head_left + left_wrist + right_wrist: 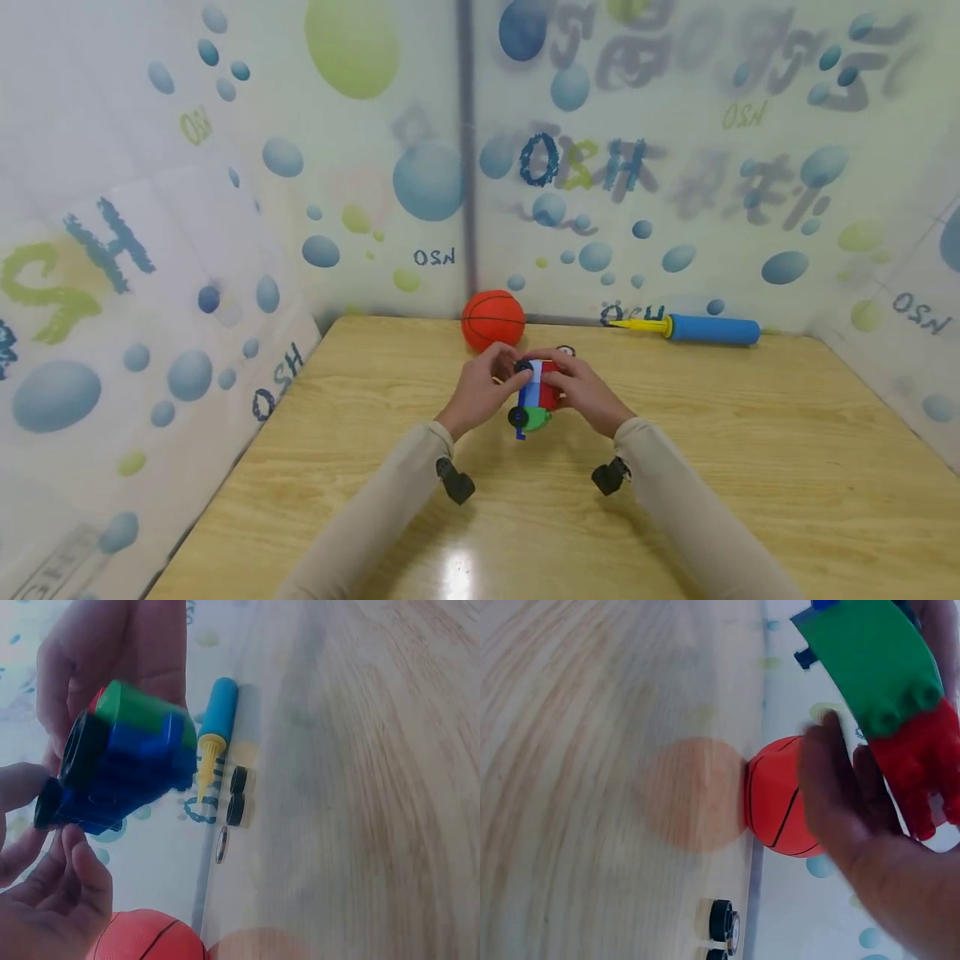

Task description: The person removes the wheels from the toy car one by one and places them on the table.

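A toy car of building blocks (pixel 534 396) is held in the air between both hands, above the table's middle. It has a blue base, green, red and light blue blocks, and black wheels (pixel 82 754). My left hand (pixel 483 387) pinches the car at one wheel, its fingertips seen by the blue base in the left wrist view. From the other side, my right hand (pixel 588 392) grips the car by its red block (pixel 922 761). Part of the car is hidden behind the fingers.
A red ball with black lines (pixel 492 321) sits at the table's back edge. Right of it lies a blue pump (pixel 712 329) with a yellow nozzle. Two loose black wheels (pixel 237 793) and a thin round piece (pixel 221 844) stand near the wall, beyond the hands.
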`<state>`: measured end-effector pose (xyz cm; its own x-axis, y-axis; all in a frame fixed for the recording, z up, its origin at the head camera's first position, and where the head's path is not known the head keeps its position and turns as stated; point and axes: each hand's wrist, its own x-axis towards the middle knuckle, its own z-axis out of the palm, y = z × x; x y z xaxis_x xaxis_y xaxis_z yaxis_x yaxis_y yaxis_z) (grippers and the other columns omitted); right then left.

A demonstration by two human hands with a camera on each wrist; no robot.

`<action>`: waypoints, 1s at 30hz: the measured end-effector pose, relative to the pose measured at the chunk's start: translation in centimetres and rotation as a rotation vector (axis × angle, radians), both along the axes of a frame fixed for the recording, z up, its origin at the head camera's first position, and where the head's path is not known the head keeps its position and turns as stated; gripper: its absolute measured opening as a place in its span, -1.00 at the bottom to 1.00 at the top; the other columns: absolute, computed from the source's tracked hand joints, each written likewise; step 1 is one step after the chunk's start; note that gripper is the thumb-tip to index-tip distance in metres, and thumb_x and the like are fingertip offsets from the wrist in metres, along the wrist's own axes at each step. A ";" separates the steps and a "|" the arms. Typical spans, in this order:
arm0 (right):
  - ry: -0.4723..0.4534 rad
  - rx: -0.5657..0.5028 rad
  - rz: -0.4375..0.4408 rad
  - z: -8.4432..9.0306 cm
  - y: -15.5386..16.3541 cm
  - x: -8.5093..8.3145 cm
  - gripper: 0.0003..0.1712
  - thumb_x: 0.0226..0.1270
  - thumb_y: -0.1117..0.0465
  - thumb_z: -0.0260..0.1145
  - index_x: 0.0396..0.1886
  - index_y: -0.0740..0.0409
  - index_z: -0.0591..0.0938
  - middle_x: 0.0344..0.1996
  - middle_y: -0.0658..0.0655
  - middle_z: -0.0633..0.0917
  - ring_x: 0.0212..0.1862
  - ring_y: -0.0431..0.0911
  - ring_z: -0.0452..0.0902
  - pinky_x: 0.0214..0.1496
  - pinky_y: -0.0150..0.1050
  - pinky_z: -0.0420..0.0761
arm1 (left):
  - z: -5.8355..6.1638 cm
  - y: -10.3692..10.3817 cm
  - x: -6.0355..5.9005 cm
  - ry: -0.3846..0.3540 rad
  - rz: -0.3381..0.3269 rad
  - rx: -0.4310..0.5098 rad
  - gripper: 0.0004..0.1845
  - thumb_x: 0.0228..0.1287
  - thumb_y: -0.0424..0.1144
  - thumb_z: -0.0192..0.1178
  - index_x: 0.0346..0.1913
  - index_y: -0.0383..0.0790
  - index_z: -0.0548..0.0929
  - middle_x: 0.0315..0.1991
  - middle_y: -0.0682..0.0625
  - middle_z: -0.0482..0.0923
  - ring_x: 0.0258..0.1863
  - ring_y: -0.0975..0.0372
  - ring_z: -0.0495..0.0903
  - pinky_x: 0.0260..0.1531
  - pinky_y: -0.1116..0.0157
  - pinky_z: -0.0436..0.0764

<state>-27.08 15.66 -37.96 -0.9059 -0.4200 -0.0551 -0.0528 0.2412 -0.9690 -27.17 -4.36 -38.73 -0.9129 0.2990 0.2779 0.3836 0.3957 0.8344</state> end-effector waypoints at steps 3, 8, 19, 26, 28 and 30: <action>-0.027 -0.013 0.015 -0.3 -0.1 0.0 -0.48 0.59 0.18 -0.02 0.48 -0.05 0.33 0.36 0.30 0.36 0.12 0.07 0.55 0.03 -0.10 0.72 | -0.2 0.1 0.1 0.017 -0.007 -0.003 -0.72 0.37 -0.18 0.29 0.05 -0.15 0.54 -0.27 -0.05 0.62 -0.33 0.22 0.51 -0.29 0.42 0.53; 0.043 0.023 -0.007 -0.8 -0.2 0.4 -0.42 0.52 0.22 0.15 0.47 -0.08 0.32 0.33 0.29 0.39 0.19 0.13 0.49 0.13 -0.05 0.69 | -0.1 0.4 0.3 0.061 -0.030 -0.001 -0.76 0.36 -0.23 0.30 0.03 -0.13 0.59 -0.40 -0.03 0.52 -0.43 0.23 0.45 -0.41 0.43 0.45; 0.117 -0.009 -0.051 -1.4 -0.5 0.6 -0.41 0.37 0.23 0.35 0.36 0.00 0.41 0.28 0.28 0.43 0.18 0.15 0.49 0.15 -0.05 0.66 | -0.1 0.6 0.3 0.044 -0.041 0.019 -0.78 0.31 -0.20 0.35 -0.02 -0.08 0.65 -0.44 0.00 0.50 -0.47 0.25 0.45 -0.48 0.43 0.45; 0.141 0.004 -0.041 -1.4 -0.7 0.6 -0.43 0.39 0.21 0.31 0.34 -0.01 0.38 0.26 0.27 0.44 0.16 0.11 0.49 0.12 -0.11 0.66 | 0.1 1.0 0.0 0.037 -0.031 0.038 -0.79 0.26 -0.18 0.39 -0.11 -0.13 0.64 -0.48 -0.01 0.48 -0.47 0.23 0.44 -0.49 0.42 0.42; 0.136 0.009 -0.023 -1.5 -0.5 0.7 -0.44 0.40 0.23 0.30 0.34 0.02 0.37 0.23 0.28 0.46 0.12 0.11 0.53 0.11 -0.11 0.67 | 0.0 1.1 -0.1 0.035 -0.040 0.044 -0.79 0.24 -0.21 0.41 -0.14 -0.17 0.64 -0.50 -0.01 0.48 -0.48 0.24 0.42 -0.51 0.43 0.40; 0.132 -0.005 -0.003 -1.5 -0.3 0.7 -0.46 0.39 0.26 0.29 0.32 0.07 0.39 0.19 0.29 0.49 0.07 0.09 0.58 0.08 -0.10 0.69 | -0.2 1.3 -0.2 0.030 -0.052 0.058 -0.81 0.22 -0.24 0.42 -0.17 -0.20 0.65 -0.52 -0.01 0.46 -0.49 0.25 0.41 -0.51 0.44 0.39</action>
<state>-26.35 15.32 -39.45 -0.9063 -0.4174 0.0664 -0.1790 0.2369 -0.9549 -27.35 -3.02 -38.91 -0.8876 0.3283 0.3231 0.4276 0.3264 0.8430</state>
